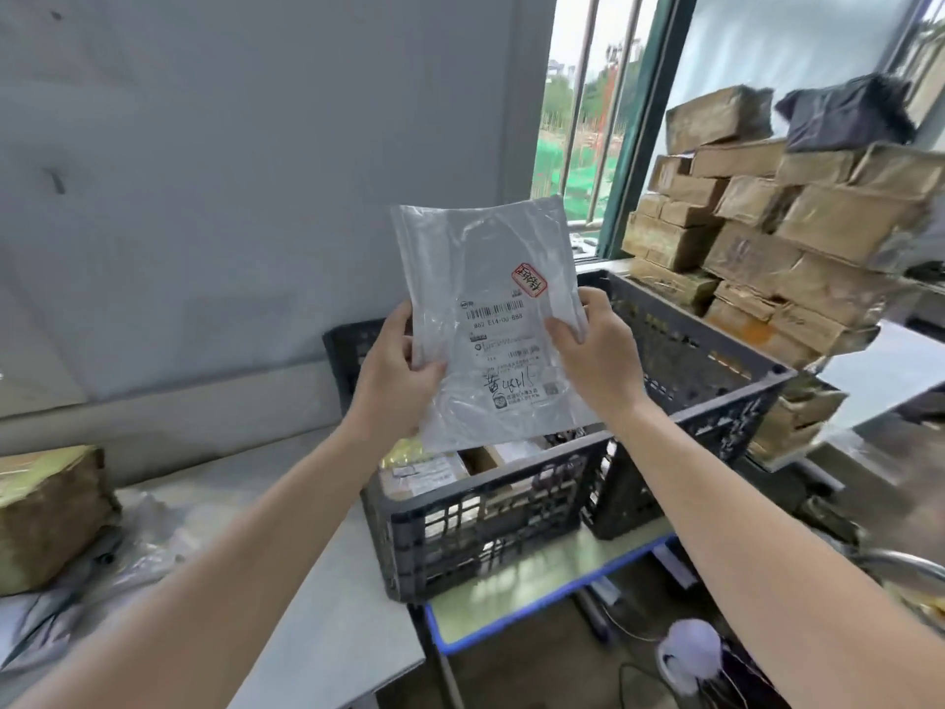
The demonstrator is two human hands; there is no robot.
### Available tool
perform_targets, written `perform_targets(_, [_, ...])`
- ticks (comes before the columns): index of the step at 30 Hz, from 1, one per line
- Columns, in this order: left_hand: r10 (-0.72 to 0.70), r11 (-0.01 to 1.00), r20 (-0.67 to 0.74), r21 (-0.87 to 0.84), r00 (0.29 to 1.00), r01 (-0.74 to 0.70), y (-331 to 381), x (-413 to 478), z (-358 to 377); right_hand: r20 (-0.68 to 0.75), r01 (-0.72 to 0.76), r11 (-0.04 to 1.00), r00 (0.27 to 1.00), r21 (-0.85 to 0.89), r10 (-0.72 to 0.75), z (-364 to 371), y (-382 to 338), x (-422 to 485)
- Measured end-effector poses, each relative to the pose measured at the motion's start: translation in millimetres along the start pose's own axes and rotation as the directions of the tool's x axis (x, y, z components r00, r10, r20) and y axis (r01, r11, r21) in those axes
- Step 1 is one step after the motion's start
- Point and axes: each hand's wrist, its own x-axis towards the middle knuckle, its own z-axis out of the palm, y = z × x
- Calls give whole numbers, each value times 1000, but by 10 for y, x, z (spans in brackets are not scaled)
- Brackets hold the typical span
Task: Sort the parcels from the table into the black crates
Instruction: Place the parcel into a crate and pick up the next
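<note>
A flat grey plastic mailer parcel (475, 258) with a white shipping label and a red sticker is held upright in front of me, above the near black crate (491, 509). My left hand (391, 371) grips its lower left edge. My right hand (595, 350) pinches its right edge. The near black crate holds several small boxes and packets. A second black crate (716, 360) stands behind it to the right.
A brown taped parcel (48, 514) and crumpled plastic bags (148, 534) lie on the grey table (317, 606) at left. Many brown parcels (757, 232) are stacked by the window at right. The crates rest on a small blue-edged desk (537, 591).
</note>
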Motion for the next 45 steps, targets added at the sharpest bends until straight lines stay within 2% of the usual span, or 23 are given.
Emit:
perform_targets(5, [-78,996,20,31,997,78,279,514,1049,4,0,998,1000,-65,0,-607,792,545])
perform_targets(8, [-61,993,63,109,996,54,401,812,1592,17,9,986,1000,-167,-6,-912,1214,888])
perform_targets(12, [-43,937,96,350,994,7,404,1197,2294,65,-17,955,997,-297,38,-1175,1779,1360])
perform_targets(17, [-180,793,312,607,933,-50,141,1588,2855,267,-60,897,944,-438,193,-1106,2324,1722])
perform_targets(19, [-248,690,392,714,886,-123,-54,1714,3011,397,-13,846,879,-534,264,-1027,2554,1823])
perform_targets(22, [-362,532,478,811,800,-244,-323,1870,3189,593,123,773,718,-623,364,-860,2885,1931])
perform_targets(27, [-612,425,516,854,600,-301,-623,2034,3391,741,281,734,520,-618,425,-473,3406,1967])
perform_targets(31, [-731,403,523,850,439,-340,-786,2020,3510,784,239,786,441,-571,436,-180,3689,1964])
perform_targets(34, [-778,438,549,823,306,-363,-823,1975,3653,838,407,779,478,-477,264,4,3840,2073])
perform_targets(36, [-797,480,563,810,217,-337,-835,1969,3733,887,494,777,428,-390,173,108,3917,2183])
perform_targets(37, [-798,504,569,811,200,-298,-844,1989,3765,920,545,766,361,-342,153,159,3942,2229])
perform_targets(38, [-791,513,571,815,219,-271,-851,2015,3785,951,606,743,277,-284,138,211,3958,2253])
perform_targets(40, [-766,486,557,828,319,-280,-885,2080,3796,986,704,691,114,-166,121,325,3982,2217])
perform_targets(42, [-769,421,516,853,376,-309,-978,2130,3821,993,737,671,6,-86,121,463,4027,2097])
perform_targets(45, [-836,320,441,875,325,-363,-1146,2136,3915,989,806,591,-113,37,93,639,4123,1880])
